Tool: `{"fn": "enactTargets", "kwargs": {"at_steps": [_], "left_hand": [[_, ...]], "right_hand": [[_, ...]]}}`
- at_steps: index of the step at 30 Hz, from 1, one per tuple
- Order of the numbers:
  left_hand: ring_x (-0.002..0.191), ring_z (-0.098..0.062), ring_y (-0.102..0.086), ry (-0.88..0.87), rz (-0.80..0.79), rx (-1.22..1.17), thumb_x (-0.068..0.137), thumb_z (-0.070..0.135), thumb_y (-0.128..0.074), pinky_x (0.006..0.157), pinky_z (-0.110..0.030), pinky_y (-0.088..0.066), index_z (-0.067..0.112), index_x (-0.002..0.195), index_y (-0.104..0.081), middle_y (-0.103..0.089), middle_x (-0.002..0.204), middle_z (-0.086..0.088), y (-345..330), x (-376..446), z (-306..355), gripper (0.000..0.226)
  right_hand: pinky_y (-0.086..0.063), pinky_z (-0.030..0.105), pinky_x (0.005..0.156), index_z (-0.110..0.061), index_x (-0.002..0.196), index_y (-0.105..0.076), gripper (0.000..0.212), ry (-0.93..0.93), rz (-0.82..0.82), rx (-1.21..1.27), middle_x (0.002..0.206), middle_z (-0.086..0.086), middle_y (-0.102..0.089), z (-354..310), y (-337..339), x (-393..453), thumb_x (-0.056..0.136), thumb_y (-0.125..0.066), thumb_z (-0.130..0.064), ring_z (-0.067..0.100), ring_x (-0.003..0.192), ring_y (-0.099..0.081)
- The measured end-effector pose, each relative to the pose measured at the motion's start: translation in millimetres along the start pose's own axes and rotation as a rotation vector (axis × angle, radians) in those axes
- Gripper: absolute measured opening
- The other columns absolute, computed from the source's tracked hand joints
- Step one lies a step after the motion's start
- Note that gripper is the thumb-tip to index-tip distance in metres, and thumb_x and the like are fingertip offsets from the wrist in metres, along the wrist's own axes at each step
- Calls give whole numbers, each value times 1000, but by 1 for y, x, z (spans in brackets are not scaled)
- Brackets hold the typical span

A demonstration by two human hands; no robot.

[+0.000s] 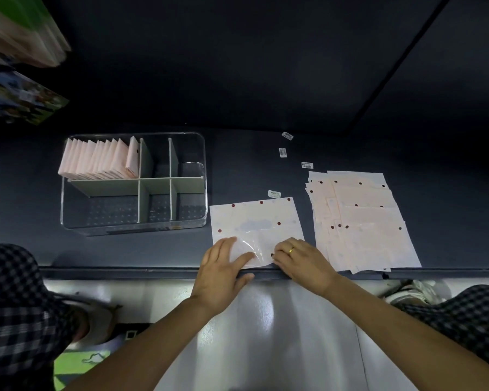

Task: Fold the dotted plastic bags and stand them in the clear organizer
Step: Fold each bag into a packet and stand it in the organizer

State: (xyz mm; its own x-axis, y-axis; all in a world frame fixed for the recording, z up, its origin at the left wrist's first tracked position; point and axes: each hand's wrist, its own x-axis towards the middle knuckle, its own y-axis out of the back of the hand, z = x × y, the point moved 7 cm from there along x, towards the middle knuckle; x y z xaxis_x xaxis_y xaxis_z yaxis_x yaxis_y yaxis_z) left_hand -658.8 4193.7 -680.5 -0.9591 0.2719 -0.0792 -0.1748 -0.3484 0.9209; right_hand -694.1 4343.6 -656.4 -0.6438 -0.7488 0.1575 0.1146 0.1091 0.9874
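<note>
My left hand point(223, 266) flat, fingers spread wide, pressing near-left corner of bag point(256, 227). My right hand point(299, 261) curled, fingertips pinching bag's near edge where clear film lifts. Bag pale pink with dark red dots, lying flat at near table edge point(153, 270), stretching far from fingers. Stack of unfolded bags point(362, 221) just right. Clear organizer point(203, 193) left, folded bags point(96, 159) standing in far-left compartment. Small labels point(283, 152) scattered beyond.

Dark matte table point(266, 142) under a dark wall point(237, 52), glossy pale floor point(280, 334) below, dim light.
</note>
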Motion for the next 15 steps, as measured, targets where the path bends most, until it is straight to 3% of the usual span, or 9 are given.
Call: {"fn": "enactTargets", "kwargs": {"at_steps": [5, 9, 12, 15], "left_hand": [[129, -28, -39, -11, 30, -43, 83, 47, -63, 102, -38, -34, 27, 128, -55, -44, 138, -8, 8, 4, -4, 51], [136, -20, -29, -58, -63, -70, 84, 49, -62, 108, -35, -27, 25, 139, -43, -37, 147, 3, 12, 3, -23, 63], [135, -12, -33, -29, -73, -134, 83, 27, -67, 109, -27, -27, 28, 137, -47, -41, 145, 11, 19, -1, -37, 57], [120, -12, -50, 31, 15, -229, 80, 8, -64, 93, -24, -42, 26, 120, -64, -60, 126, 13, 28, -4, -39, 43]], "right_hand": [[-51, 28, 59, -12, 75, -62, 9, -30, -129, 65, 86, 2, -64, 3, -8, 5, 78, -69, -6, 21, 76, -61], [-47, 32, 79, -13, 100, -53, 12, -224, -360, 336, 105, -2, -56, 15, -11, 1, 99, -42, -19, 16, 99, -50], [-44, 30, 84, -23, 95, -45, 7, -293, -533, 545, 104, -6, -57, 17, -4, -4, 99, -39, -24, 12, 97, -48], [-44, 33, 82, -28, 88, -45, 11, -316, -695, 676, 102, -3, -62, 13, 7, -5, 98, -43, -26, 16, 90, -54]]}}
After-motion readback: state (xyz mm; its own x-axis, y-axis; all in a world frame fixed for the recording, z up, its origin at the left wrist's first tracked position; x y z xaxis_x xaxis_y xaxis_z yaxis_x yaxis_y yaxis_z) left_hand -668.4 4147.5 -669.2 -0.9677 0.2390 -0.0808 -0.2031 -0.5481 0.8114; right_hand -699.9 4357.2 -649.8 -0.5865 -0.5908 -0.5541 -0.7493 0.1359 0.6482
